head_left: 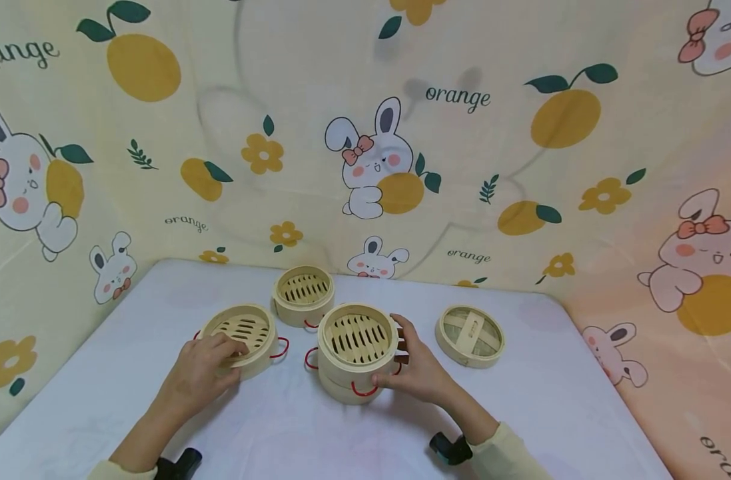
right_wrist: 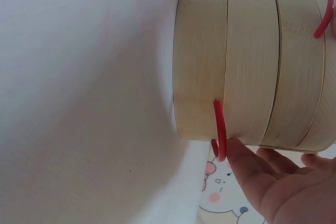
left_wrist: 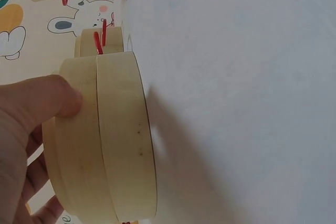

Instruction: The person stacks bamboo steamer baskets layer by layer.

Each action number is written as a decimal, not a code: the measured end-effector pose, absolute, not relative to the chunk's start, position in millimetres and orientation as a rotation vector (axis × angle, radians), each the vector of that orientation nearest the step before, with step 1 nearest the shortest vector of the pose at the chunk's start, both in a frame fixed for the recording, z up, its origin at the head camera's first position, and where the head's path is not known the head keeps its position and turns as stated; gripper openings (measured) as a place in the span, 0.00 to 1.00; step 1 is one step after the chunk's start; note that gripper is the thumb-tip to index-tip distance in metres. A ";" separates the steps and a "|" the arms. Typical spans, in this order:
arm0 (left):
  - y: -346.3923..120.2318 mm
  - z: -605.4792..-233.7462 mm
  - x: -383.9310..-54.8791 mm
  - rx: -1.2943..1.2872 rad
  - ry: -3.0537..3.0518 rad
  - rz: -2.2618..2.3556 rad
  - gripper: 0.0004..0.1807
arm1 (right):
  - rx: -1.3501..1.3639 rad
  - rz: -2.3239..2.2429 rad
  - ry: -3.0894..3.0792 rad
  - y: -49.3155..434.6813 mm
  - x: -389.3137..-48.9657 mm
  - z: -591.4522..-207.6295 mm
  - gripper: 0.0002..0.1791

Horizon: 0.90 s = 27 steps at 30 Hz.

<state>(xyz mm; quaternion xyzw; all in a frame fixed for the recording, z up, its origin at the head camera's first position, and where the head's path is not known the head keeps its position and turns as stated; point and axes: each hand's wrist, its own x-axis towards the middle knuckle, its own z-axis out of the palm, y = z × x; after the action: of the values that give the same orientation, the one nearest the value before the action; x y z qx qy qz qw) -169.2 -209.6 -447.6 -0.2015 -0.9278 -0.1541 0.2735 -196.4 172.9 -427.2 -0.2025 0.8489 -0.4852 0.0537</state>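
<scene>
My left hand (head_left: pixel 191 373) grips the near left rim of a round bamboo steamer basket (head_left: pixel 260 365) with red cord handles. Its thumb (left_wrist: pixel 50 94) lies along the outer wall in the left wrist view, and the fingers reach over the rim. In the centre two steamer baskets stand stacked, the slatted upper one (head_left: pixel 335 357) on a lower one (head_left: pixel 341 392). Around the right side of the upper basket my right hand (head_left: pixel 425 373) holds on, thumb in front and fingers behind. The right wrist view shows its fingertips against the stack's wall (right_wrist: pixel 252 61).
Behind these, another slatted steamer basket (head_left: pixel 304 313) stands on the white tabletop (head_left: pixel 293 440). To the right lies a round woven bamboo lid (head_left: pixel 470 333) with a crossbar. A printed curtain (head_left: pixel 317 80) with rabbits and oranges hangs around the table's back and sides.
</scene>
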 end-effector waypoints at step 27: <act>-210.2 -435.1 -162.9 -0.511 -2.412 -0.503 0.19 | -0.567 -1.392 2.696 172.2 -197.6 -425.6 0.58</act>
<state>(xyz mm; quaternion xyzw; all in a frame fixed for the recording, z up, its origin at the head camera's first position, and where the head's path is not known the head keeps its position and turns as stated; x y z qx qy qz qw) -162.9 -210.2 -435.1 -0.1932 -0.9122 -0.1902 0.3074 -197.6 172.2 -425.6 -0.1836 0.8731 -0.4508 0.0276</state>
